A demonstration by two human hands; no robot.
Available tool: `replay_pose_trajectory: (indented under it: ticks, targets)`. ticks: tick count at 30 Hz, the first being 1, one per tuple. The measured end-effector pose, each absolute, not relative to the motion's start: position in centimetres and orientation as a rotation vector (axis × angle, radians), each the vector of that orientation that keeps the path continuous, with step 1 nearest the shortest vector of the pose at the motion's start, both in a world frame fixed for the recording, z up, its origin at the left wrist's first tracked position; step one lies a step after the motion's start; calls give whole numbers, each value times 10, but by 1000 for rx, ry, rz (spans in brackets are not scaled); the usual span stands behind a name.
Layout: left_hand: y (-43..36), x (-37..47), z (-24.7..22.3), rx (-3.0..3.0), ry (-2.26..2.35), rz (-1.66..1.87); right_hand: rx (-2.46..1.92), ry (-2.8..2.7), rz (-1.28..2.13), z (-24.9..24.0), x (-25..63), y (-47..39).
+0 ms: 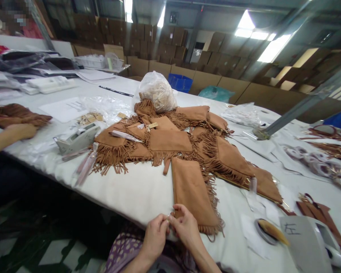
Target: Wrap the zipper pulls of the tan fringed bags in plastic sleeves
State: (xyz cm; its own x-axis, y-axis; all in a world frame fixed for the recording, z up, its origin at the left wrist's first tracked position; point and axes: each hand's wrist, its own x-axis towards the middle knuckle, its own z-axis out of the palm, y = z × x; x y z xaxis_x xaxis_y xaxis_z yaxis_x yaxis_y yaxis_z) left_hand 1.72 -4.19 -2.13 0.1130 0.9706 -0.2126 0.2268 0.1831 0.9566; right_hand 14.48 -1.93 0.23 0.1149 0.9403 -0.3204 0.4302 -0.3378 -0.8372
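Observation:
At the table's front edge my left hand (155,234) and my right hand (186,226) meet, thumbs and fingertips pinched together. What sits between the fingertips is too small to make out; it lies by the lower left corner of a tan fringed pouch (191,187). This pouch lies flat, its zip along the left side and fringe along the right and bottom. Beyond it spreads a pile of similar pouches, one of them a rectangular pouch (169,141) in the middle. A gold-coloured tag (152,125) rests on the pile.
Left of the pile stands a tape dispenser (78,139); another dispenser (304,242) is at the near right. A co-worker's hand (22,131) touches brown fringed material (17,115). A stuffed plastic bag (156,91) sits behind the pile. A metal post (298,102) rises at right.

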Motion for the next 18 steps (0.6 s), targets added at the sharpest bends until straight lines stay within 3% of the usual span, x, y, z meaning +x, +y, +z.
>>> replay_pose_trajectory:
  ticks: [18]
  targets:
    - [-42, 23, -23, 1088, 1423, 900, -1786, -1102, 1266, -3, 138, -26]
